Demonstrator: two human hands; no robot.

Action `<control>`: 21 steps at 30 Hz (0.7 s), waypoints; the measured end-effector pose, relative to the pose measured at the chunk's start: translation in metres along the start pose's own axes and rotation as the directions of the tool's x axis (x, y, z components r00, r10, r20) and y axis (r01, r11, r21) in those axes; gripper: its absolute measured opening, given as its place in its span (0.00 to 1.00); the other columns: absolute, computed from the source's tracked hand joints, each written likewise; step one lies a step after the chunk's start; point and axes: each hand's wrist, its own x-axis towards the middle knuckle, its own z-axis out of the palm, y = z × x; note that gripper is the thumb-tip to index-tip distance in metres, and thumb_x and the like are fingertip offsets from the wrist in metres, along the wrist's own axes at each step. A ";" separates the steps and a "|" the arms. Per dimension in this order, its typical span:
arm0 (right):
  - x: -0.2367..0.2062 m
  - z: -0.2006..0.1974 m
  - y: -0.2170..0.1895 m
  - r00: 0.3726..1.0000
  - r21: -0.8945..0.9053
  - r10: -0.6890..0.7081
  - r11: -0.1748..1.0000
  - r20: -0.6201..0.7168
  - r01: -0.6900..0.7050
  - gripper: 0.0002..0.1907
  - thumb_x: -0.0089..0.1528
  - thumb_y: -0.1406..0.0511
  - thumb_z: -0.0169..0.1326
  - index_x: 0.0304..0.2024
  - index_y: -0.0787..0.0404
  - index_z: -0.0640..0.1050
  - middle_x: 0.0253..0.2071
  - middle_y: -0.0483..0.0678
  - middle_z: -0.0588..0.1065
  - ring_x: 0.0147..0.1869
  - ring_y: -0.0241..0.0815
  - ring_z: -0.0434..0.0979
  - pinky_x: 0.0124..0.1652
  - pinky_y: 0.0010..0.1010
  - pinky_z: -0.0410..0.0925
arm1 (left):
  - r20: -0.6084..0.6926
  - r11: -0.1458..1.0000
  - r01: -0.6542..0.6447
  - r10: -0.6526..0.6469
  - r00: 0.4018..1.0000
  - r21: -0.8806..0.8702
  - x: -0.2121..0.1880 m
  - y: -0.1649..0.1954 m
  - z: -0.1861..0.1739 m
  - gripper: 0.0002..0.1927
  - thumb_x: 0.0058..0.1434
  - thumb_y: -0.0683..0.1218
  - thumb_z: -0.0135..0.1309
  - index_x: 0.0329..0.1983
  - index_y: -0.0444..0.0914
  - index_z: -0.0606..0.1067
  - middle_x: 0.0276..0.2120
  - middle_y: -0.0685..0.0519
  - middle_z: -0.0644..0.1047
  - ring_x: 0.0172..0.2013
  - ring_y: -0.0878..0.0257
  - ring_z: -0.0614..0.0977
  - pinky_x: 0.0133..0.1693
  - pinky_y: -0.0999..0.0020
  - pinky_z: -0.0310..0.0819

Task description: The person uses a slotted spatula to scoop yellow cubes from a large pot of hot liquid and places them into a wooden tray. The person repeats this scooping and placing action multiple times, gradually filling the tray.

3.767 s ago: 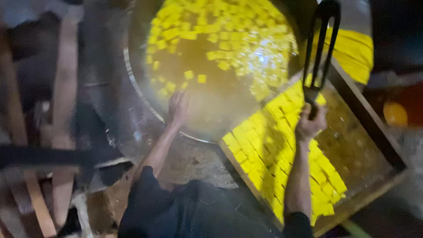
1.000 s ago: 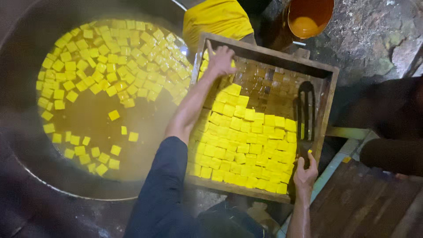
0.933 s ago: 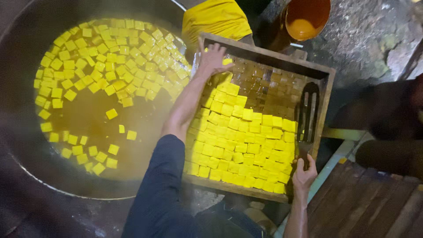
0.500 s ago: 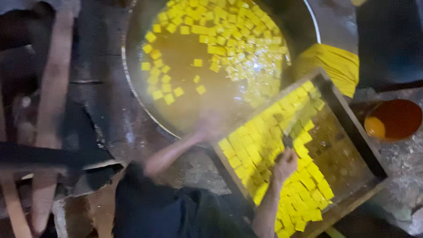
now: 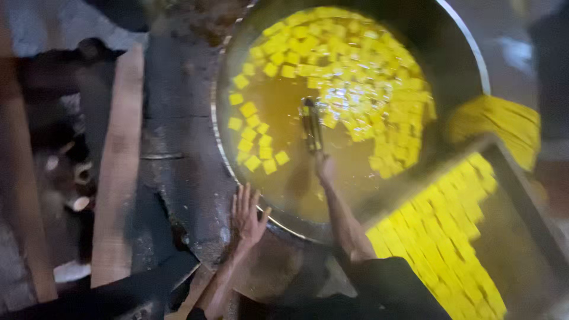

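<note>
Since 0.5 s ago, right hand [image 5: 325,169] is swinging from tray [image 5: 521,195] at 4 o'clock into pan [image 5: 474,53], gripping skimmer [image 5: 311,125]. Left hand [image 5: 247,214] is resting open on rim. Approx. half the yellow cubes [image 5: 441,237] are still in tray.

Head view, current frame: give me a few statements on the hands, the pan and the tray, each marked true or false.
1. The right hand holds a dark utensil out over the pan. True.
2. The left hand grips the utensil too. False: it lies open and flat by the pan's near rim.
3. Yellow cubes float in the pan's liquid. True.
4. The tray is empty. False: yellow cubes cover its left part.
5. The tray lies left of the pan. False: it lies to the right.
</note>
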 end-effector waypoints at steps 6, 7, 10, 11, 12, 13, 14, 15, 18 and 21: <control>0.107 0.058 -0.050 0.950 -0.150 -0.303 0.945 -0.079 0.290 0.28 0.71 0.49 0.48 0.38 0.69 0.79 0.28 0.58 0.75 0.31 0.51 0.75 0.35 0.45 0.67 | -0.004 0.991 0.034 -0.035 0.999 -0.128 0.006 -0.005 0.000 0.37 0.65 0.60 0.52 0.71 0.36 0.62 0.74 0.37 0.52 0.74 0.41 0.51 0.71 0.43 0.42; 0.116 0.065 -0.057 0.936 -0.079 -0.331 0.943 -0.115 0.324 0.28 0.72 0.49 0.47 0.38 0.69 0.79 0.28 0.57 0.75 0.31 0.51 0.75 0.35 0.45 0.67 | -0.005 0.989 0.033 -0.034 0.999 -0.145 0.008 -0.006 -0.002 0.37 0.66 0.59 0.52 0.71 0.35 0.62 0.74 0.36 0.52 0.74 0.40 0.51 0.71 0.43 0.43; 0.116 0.075 -0.057 0.970 0.312 -0.209 0.920 -0.123 0.237 0.24 0.70 0.51 0.51 0.41 0.69 0.75 0.27 0.50 0.72 0.28 0.45 0.70 0.30 0.41 0.65 | 0.014 0.981 0.053 -0.051 0.999 -0.184 0.012 -0.005 -0.010 0.36 0.66 0.58 0.53 0.70 0.33 0.62 0.74 0.35 0.53 0.74 0.39 0.52 0.71 0.43 0.43; 0.107 0.076 -0.052 0.984 0.455 -0.147 0.873 -0.101 0.177 0.23 0.69 0.52 0.53 0.43 0.69 0.73 0.26 0.47 0.70 0.27 0.42 0.69 0.27 0.39 0.64 | 0.020 0.979 0.061 -0.058 0.998 -0.194 0.013 -0.005 -0.012 0.36 0.65 0.58 0.53 0.70 0.33 0.63 0.74 0.35 0.53 0.74 0.39 0.52 0.71 0.43 0.43; 0.094 0.076 -0.045 0.961 0.397 -0.227 0.876 -0.160 0.273 0.22 0.70 0.53 0.53 0.43 0.68 0.74 0.28 0.45 0.72 0.29 0.39 0.69 0.29 0.35 0.65 | 0.021 0.979 0.058 -0.056 0.998 -0.194 0.013 -0.006 -0.013 0.36 0.65 0.58 0.52 0.69 0.33 0.63 0.74 0.34 0.53 0.74 0.39 0.52 0.71 0.42 0.43; 0.077 0.072 -0.035 0.926 0.332 -0.310 0.868 -0.216 0.368 0.20 0.72 0.54 0.53 0.44 0.67 0.75 0.30 0.43 0.73 0.31 0.36 0.70 0.31 0.32 0.66 | 0.018 0.979 0.051 -0.049 0.999 -0.195 0.013 -0.006 -0.014 0.36 0.65 0.58 0.52 0.69 0.32 0.63 0.73 0.34 0.53 0.74 0.38 0.52 0.71 0.42 0.43; 0.059 0.067 -0.025 0.878 0.262 -0.397 0.847 -0.266 0.462 0.19 0.73 0.54 0.53 0.45 0.66 0.76 0.32 0.42 0.74 0.33 0.33 0.71 0.33 0.29 0.67 | 0.011 0.980 0.040 -0.038 0.999 -0.195 0.012 -0.007 -0.014 0.36 0.64 0.58 0.52 0.68 0.32 0.63 0.73 0.33 0.53 0.73 0.38 0.52 0.70 0.41 0.43; 0.037 0.063 -0.013 0.964 0.344 -0.216 0.903 -0.154 0.257 0.20 0.73 0.54 0.53 0.42 0.66 0.73 0.28 0.42 0.70 0.29 0.33 0.67 0.28 0.29 0.63 | 0.004 0.983 0.024 -0.024 1.000 -0.181 0.011 -0.009 -0.013 0.36 0.65 0.58 0.52 0.68 0.31 0.63 0.73 0.33 0.53 0.74 0.38 0.52 0.71 0.42 0.43; -0.015 0.052 0.016 0.996 0.382 -0.065 0.923 0.065 0.035 0.20 0.68 0.52 0.52 0.41 0.64 0.76 0.27 0.42 0.73 0.26 0.31 0.71 0.25 0.28 0.68 | -0.011 0.988 0.000 -0.002 1.000 -0.157 0.010 -0.012 -0.010 0.35 0.68 0.59 0.50 0.68 0.31 0.63 0.73 0.32 0.53 0.74 0.38 0.52 0.71 0.42 0.43; -0.043 0.030 0.031 0.980 0.008 0.039 0.999 0.196 -0.042 0.25 0.70 0.48 0.52 0.41 0.65 0.80 0.27 0.53 0.76 0.29 0.43 0.74 0.29 0.38 0.66 | -0.022 0.991 -0.006 0.003 1.000 -0.131 0.011 -0.014 -0.008 0.36 0.69 0.60 0.49 0.69 0.31 0.63 0.73 0.31 0.53 0.74 0.39 0.52 0.71 0.42 0.43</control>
